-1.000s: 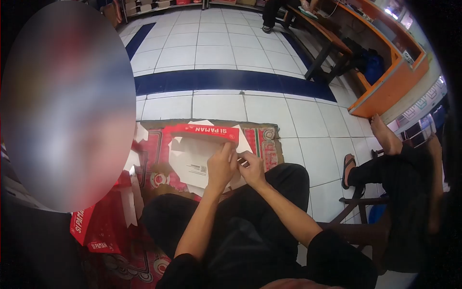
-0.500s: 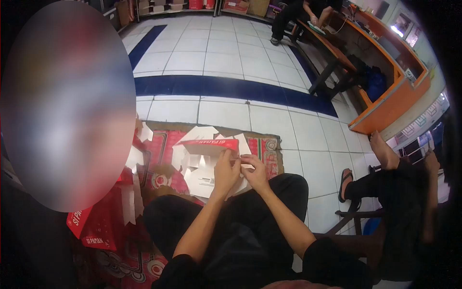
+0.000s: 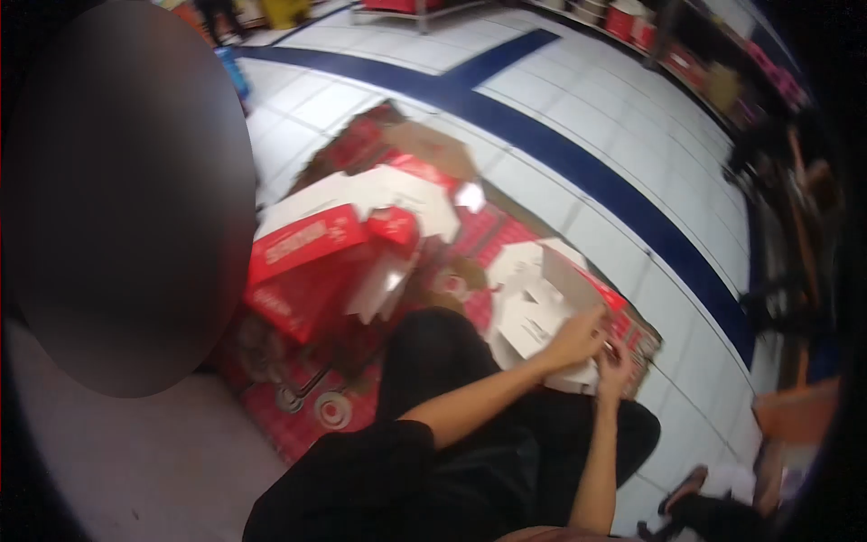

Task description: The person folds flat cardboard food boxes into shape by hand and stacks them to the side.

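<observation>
A partly folded red and white cardboard box (image 3: 533,316) lies in front of my crossed legs, its inside and several white flaps showing. My left hand (image 3: 575,339) has its fingers closed on the raised wall at the box's near right corner. Close beside it, my right hand (image 3: 616,363) is bent at the same corner, with its fingertips near those of the left. Motion blur hides what the right fingers hold, if anything.
Red and white boxes (image 3: 312,257) stand on a patterned red mat (image 3: 334,411) to the left. White floor tiles (image 3: 668,316) with a blue band (image 3: 578,135) lie beyond. A person's foot (image 3: 686,488) is at the lower right.
The view has swung left, so the box and both hands now appear farther right and tilted. More of the red boxes on the left shows. Both hands remain at the box's corner.
</observation>
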Tool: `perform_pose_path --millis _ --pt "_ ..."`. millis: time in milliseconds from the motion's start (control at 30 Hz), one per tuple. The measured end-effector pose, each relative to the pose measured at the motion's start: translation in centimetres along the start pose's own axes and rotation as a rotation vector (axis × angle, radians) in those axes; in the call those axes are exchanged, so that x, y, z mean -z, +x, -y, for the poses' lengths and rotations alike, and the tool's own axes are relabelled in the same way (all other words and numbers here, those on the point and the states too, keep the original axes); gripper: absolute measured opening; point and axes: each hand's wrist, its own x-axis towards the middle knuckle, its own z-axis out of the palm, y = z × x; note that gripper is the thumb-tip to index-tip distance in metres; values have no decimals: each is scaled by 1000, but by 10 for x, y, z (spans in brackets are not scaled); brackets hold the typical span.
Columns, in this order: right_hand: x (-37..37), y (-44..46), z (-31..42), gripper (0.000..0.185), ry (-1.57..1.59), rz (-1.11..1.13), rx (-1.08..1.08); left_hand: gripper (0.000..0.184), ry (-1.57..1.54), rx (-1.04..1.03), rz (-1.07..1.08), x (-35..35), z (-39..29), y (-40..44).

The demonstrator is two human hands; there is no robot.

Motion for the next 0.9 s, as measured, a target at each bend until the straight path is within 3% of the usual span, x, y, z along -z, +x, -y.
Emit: perform_pose_path --millis 133,267,333,400,467,533,600,667,700,733,800,900 --pt "-7 -11 23 40 118 55 -174 25 140 -61 39 4 -9 -4" --pt "5 -7 -13 65 86 -27 -27 21 201 -136 112 9 -26 -3" --pt "2 -2 -11 73 105 -61 56 24 164 -19 317 16 -51 -6" --pt "-4 -6 21 78 283 -75 -132 28 177 -9 323 30 -90 -4" --pt "1 -3 8 71 275 -107 -114 31 47 -380 133 45 -138 7" --pt "3 -4 19 70 478 -197 -257 30 -395 -293 330 81 -223 2" --pt "-2 -4 38 64 508 -207 -331 21 -789 -339 325 105 -291 -26" --pt "-9 -2 58 54 545 -230 -436 25 -887 -586 339 97 -321 -23" --pt "-10 -3 64 65 525 -214 -442 26 -931 -633 407 94 -334 -28" --pt "-11 -7 69 65 529 -214 -454 27 -934 -626 451 88 -339 -32" --pt "-10 -10 76 35 511 -154 -393 28 -938 -611 536 76 -349 -41" --pt "-2 -15 70 45 546 -147 -365 31 -949 -577 598 59 -352 -45"
